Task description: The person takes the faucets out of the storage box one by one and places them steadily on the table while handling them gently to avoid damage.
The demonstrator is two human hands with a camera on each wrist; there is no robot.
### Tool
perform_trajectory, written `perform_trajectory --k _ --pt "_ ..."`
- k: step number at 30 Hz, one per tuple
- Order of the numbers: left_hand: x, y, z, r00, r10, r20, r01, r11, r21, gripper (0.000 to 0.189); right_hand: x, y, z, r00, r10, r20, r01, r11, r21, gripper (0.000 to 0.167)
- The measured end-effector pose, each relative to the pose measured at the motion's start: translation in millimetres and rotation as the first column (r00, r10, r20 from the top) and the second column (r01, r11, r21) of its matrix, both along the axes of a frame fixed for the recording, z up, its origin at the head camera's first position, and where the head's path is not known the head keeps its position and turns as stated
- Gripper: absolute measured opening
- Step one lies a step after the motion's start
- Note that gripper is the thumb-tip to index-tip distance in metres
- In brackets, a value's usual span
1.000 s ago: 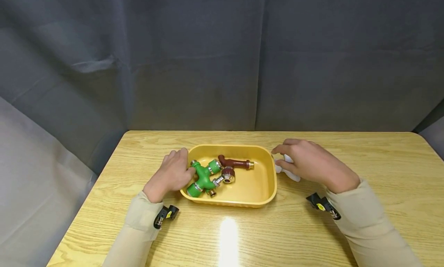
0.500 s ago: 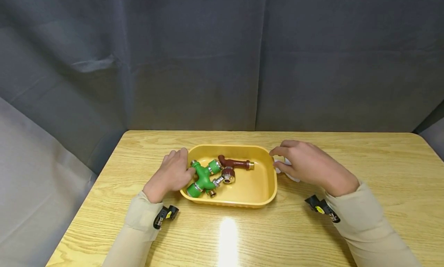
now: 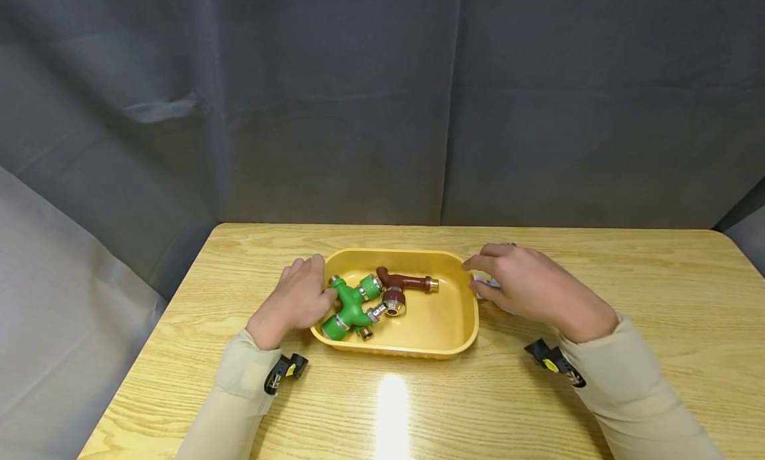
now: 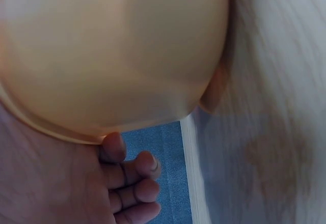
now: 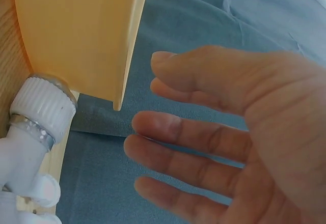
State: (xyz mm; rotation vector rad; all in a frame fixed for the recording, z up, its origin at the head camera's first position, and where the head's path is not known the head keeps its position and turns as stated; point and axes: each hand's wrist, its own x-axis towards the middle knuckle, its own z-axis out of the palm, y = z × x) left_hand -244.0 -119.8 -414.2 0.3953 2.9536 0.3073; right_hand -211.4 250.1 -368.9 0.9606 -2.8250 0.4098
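A yellow plastic basin (image 3: 439, 324) stands on the table. My left hand (image 3: 299, 302) grips its left rim, thumb toward the inside and fingers on the outside. In the left wrist view the basin's wall (image 4: 117, 46) fills the upper part. Inside lie a green faucet fitting (image 3: 352, 306) with several outlets and a dark red tap (image 3: 409, 283) with a brass end. My right hand (image 3: 528, 277) hovers at the right rim with spread fingers, nothing between them. In the right wrist view its fingertips stay apart from the rim. Below it a white faucet fitting (image 5: 43, 104) sits against the basin's outer wall.
The wooden table (image 3: 478, 407) carries the basin near its far edge. Dark grey cloth (image 3: 335, 115) hangs behind it, and lighter cloth (image 3: 54, 320) on the left. Each sleeve bears a small black wrist camera (image 3: 285, 372).
My right hand has moved slightly left toward the basin's right rim, covering more of the white faucet fitting. The left hand and the basin have stayed almost still.
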Motion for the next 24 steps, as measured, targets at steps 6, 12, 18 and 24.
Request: perform_trajectory --k 6,12,18,24 --pt "-0.1 -0.2 0.0 1.000 -0.001 0.000 0.001 1.000 0.001 0.024 1.5 -3.6 -1.2 0.999 0.023 -0.040 -0.023 1.000 -0.008 0.024" --pt "0.4 -0.1 0.5 1.000 -0.007 -0.003 0.007 1.000 0.003 0.024 3.5 -7.9 -1.5 0.998 0.031 -0.057 -0.031 1.000 -0.003 0.024" --pt "0.4 -0.4 0.2 1.000 -0.012 -0.010 0.012 1.000 0.002 0.025 4.8 -9.1 -1.1 0.998 0.032 -0.057 -0.032 0.999 0.005 0.024" --pt "-0.1 -0.4 0.4 1.000 -0.012 -0.005 0.012 1.000 -0.003 0.025 5.6 -9.5 -0.5 0.997 0.043 -0.066 -0.042 0.999 0.009 0.023"
